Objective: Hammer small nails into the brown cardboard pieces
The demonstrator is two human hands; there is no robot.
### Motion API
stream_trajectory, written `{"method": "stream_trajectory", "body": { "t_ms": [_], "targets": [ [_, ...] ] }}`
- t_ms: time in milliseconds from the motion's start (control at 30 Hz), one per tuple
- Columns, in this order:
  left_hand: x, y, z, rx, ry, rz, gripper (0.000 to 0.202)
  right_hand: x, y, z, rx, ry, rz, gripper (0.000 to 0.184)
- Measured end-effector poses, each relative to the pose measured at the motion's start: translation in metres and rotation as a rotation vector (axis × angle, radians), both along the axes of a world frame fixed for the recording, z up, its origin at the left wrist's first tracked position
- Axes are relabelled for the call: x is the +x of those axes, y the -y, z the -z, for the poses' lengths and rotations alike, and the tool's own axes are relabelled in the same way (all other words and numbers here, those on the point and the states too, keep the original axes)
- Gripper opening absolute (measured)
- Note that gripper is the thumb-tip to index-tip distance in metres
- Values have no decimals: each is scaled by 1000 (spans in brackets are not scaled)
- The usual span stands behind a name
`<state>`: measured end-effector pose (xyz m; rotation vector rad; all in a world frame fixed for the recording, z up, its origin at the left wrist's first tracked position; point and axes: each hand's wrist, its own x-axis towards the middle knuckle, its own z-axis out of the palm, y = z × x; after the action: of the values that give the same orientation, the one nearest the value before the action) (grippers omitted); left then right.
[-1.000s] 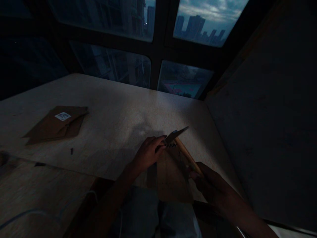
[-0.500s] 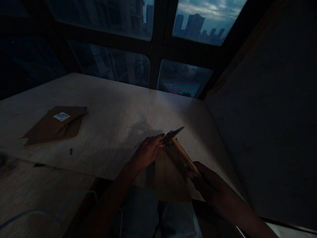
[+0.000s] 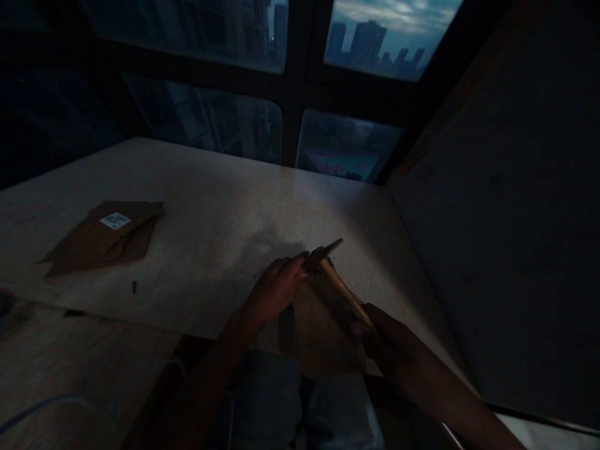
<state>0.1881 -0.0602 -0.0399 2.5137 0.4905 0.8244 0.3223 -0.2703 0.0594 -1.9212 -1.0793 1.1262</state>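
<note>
A tabletop (image 3: 210,206) is bearing cardboard (image 3: 94,244) and a small screw (image 3: 134,287) at left; the right hand (image 3: 387,337) is gripping a hammer (image 3: 344,290) over a brown panel (image 3: 321,337); whether the left hand (image 3: 275,290) is gripping, I cannot tell.

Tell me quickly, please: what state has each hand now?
Left hand: near the hammer head; grip cannot be told.
Right hand: closed around the wooden hammer handle.

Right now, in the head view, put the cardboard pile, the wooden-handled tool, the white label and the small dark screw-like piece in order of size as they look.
Largest to smallest:
1. Cardboard pile
2. Wooden-handled tool, partly hidden by the right hand
3. White label
4. Screw-like piece
</note>
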Motion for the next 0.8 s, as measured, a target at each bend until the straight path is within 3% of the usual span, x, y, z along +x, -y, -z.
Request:
{"method": "stream_trajectory", "body": {
  "t_ms": [300,600,800],
  "targets": [
    [-2,1,4,36,35,-38,39,4,-4,8,-21,-6,-29,53],
    [0,4,-6,20,-31,-28,36,2,-3,-1,-47,79,-33,55],
    [1,5,4,8,9,-68,44,5,-6,0,-43,63,-94,54]
  ]
}}
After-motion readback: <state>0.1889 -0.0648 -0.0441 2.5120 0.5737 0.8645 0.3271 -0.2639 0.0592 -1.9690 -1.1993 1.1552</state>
